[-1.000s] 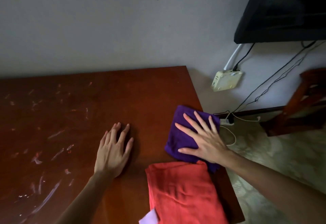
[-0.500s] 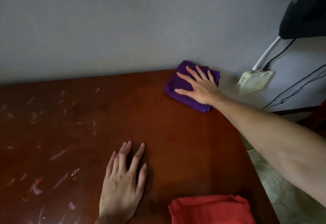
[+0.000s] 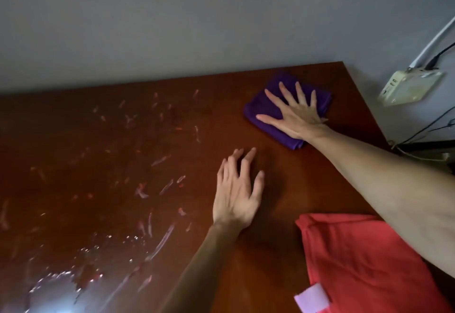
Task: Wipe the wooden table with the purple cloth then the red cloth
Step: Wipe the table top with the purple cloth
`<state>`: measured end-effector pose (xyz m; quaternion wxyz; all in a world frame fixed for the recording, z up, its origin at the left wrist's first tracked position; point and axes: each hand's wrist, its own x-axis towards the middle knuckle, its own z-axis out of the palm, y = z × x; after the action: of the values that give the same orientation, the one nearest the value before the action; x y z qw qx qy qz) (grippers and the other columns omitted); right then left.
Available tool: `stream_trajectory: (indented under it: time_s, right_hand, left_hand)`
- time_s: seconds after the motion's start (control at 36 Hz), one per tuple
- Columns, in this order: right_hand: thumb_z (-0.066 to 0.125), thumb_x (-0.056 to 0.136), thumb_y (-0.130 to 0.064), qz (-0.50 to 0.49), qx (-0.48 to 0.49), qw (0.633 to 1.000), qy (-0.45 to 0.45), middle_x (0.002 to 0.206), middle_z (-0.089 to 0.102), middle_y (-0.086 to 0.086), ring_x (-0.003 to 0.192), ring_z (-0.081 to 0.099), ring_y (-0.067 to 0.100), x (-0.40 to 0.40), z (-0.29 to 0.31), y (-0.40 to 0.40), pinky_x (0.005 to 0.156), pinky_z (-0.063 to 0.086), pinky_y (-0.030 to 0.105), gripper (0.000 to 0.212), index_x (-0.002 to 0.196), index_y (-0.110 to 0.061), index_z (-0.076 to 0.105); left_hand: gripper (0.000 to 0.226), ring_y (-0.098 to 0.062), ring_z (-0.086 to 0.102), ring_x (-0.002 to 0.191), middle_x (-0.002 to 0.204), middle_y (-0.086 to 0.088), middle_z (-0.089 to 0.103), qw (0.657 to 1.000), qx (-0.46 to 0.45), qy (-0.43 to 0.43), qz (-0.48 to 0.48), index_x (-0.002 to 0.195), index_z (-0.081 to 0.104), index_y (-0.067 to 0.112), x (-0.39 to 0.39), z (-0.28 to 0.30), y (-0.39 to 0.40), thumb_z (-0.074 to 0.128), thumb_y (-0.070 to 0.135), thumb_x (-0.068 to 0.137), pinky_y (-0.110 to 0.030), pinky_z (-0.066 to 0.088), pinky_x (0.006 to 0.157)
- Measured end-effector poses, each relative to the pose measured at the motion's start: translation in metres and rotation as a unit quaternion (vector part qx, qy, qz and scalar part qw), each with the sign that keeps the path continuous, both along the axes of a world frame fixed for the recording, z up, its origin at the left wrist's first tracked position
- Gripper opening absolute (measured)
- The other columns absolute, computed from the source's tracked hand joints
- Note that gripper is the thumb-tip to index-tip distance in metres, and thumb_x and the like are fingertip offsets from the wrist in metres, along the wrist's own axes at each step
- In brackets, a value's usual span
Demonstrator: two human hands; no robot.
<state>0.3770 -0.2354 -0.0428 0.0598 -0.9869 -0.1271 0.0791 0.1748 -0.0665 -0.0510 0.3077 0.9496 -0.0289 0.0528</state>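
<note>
From the head view, we pressed our right hand [image 3: 296, 118] flat, fingers spread and released, on the purple cloth [image 3: 268, 113] near the wooden worktop's [image 3: 123, 165] far right corner. Our left hand [image 3: 236, 194] lay open nearer us; the red cloth [image 3: 357, 263] sat nearest.
</note>
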Motion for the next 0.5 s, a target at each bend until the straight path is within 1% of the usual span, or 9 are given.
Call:
stream_trajectory:
  time_s: [0.06, 0.08, 0.11, 0.17, 0.25, 0.31, 0.36, 0.42, 0.5]
  right_hand:
    - [0.007, 0.072, -0.101, 0.015, 0.005, 1.0, -0.009, 0.174, -0.008, -0.007, 0.159, -0.014, 0.033, -0.028, -0.003, 0.021, 0.123, -0.007, 0.065, 0.1, 0.159, -0.053, -0.004]
    - [0.005, 0.07, -0.102, 0.022, 0.005, 1.0, -0.016, 0.174, -0.008, -0.006, 0.159, -0.013, 0.033, -0.041, -0.004, 0.031, 0.123, -0.006, 0.066, 0.103, 0.159, -0.053, -0.004]
    - [0.002, 0.068, -0.103, 0.031, 0.002, 0.999, -0.021, 0.174, -0.008, -0.006, 0.159, -0.013, 0.033, -0.055, -0.005, 0.041, 0.123, -0.006, 0.066, 0.104, 0.159, -0.053, -0.004]
    - [-0.002, 0.066, -0.101, 0.048, 0.002, 0.999, -0.022, 0.174, -0.007, -0.006, 0.159, -0.012, 0.034, -0.084, -0.006, 0.062, 0.123, -0.005, 0.066, 0.106, 0.16, -0.052, -0.003]
    - [-0.008, 0.064, -0.101, 0.072, 0.006, 0.997, -0.024, 0.174, -0.005, -0.005, 0.159, -0.01, 0.035, -0.131, -0.004, 0.092, 0.123, -0.004, 0.066, 0.11, 0.161, -0.051, -0.001]
    - [-0.007, 0.067, -0.099, 0.088, 0.005, 0.996, -0.029, 0.174, -0.002, -0.004, 0.159, -0.007, 0.036, -0.165, -0.003, 0.109, 0.123, -0.003, 0.067, 0.107, 0.161, -0.05, 0.002]
    - [-0.001, 0.071, -0.098, 0.103, 0.011, 0.994, -0.034, 0.174, 0.004, -0.003, 0.159, -0.003, 0.037, -0.204, -0.006, 0.126, 0.122, -0.001, 0.068, 0.104, 0.162, -0.049, 0.008]
    - [0.009, 0.077, -0.095, 0.117, 0.017, 0.992, -0.044, 0.174, 0.01, -0.002, 0.159, 0.003, 0.038, -0.244, -0.009, 0.14, 0.121, 0.003, 0.07, 0.099, 0.162, -0.046, 0.016]
    - [0.018, 0.081, -0.093, 0.135, 0.015, 0.989, -0.064, 0.173, 0.014, -0.001, 0.159, 0.007, 0.039, -0.301, -0.013, 0.157, 0.12, 0.008, 0.072, 0.094, 0.162, -0.044, 0.021]
  left_hand:
    - [0.044, -0.014, 0.031, 0.137, 0.141, 0.0, 0.037, 0.994, -0.11, -0.008, 0.026, 0.144, 0.043, 0.023, -0.01, 0.008, 0.006, 0.039, 0.037, 0.102, -0.039, 0.028, 0.116]
    - [0.04, -0.014, 0.034, 0.13, 0.136, 0.0, 0.038, 0.99, -0.137, -0.014, 0.042, 0.138, 0.048, 0.021, -0.017, 0.013, 0.012, 0.041, 0.034, 0.101, -0.04, 0.031, 0.113]
    - [0.036, -0.014, 0.036, 0.125, 0.131, 0.0, 0.039, 0.988, -0.142, -0.024, 0.054, 0.132, 0.051, 0.02, -0.028, 0.017, 0.02, 0.042, 0.033, 0.1, -0.04, 0.033, 0.11]
    - [0.028, -0.017, 0.041, 0.115, 0.124, -0.001, 0.043, 0.992, -0.106, -0.044, 0.05, 0.123, 0.055, 0.019, -0.06, 0.021, 0.043, 0.046, 0.029, 0.099, -0.04, 0.037, 0.103]
    - [0.022, -0.023, 0.044, 0.102, 0.116, -0.003, 0.046, 0.998, 0.001, -0.056, 0.016, 0.117, 0.056, 0.02, -0.125, 0.022, 0.088, 0.047, 0.028, 0.098, -0.039, 0.037, 0.094]
    - [0.02, -0.023, 0.041, 0.095, 0.11, -0.004, 0.045, 0.996, 0.078, -0.049, 0.006, 0.115, 0.053, 0.023, -0.167, 0.019, 0.119, 0.044, 0.032, 0.098, -0.038, 0.032, 0.084]
    - [0.023, -0.024, 0.039, 0.09, 0.105, -0.004, 0.044, 0.99, 0.132, -0.046, 0.0, 0.114, 0.052, 0.022, -0.199, 0.011, 0.149, 0.042, 0.034, 0.098, -0.04, 0.03, 0.078]
    - [0.026, -0.026, 0.04, 0.088, 0.102, -0.005, 0.042, 0.984, 0.168, -0.057, 0.0, 0.115, 0.053, 0.02, -0.218, 0.005, 0.177, 0.041, 0.034, 0.097, -0.042, 0.031, 0.079]
    - [0.028, -0.029, 0.043, 0.09, 0.106, -0.006, 0.043, 0.978, 0.19, -0.08, 0.029, 0.115, 0.054, 0.016, -0.223, 0.004, 0.208, 0.041, 0.033, 0.097, -0.043, 0.032, 0.082]
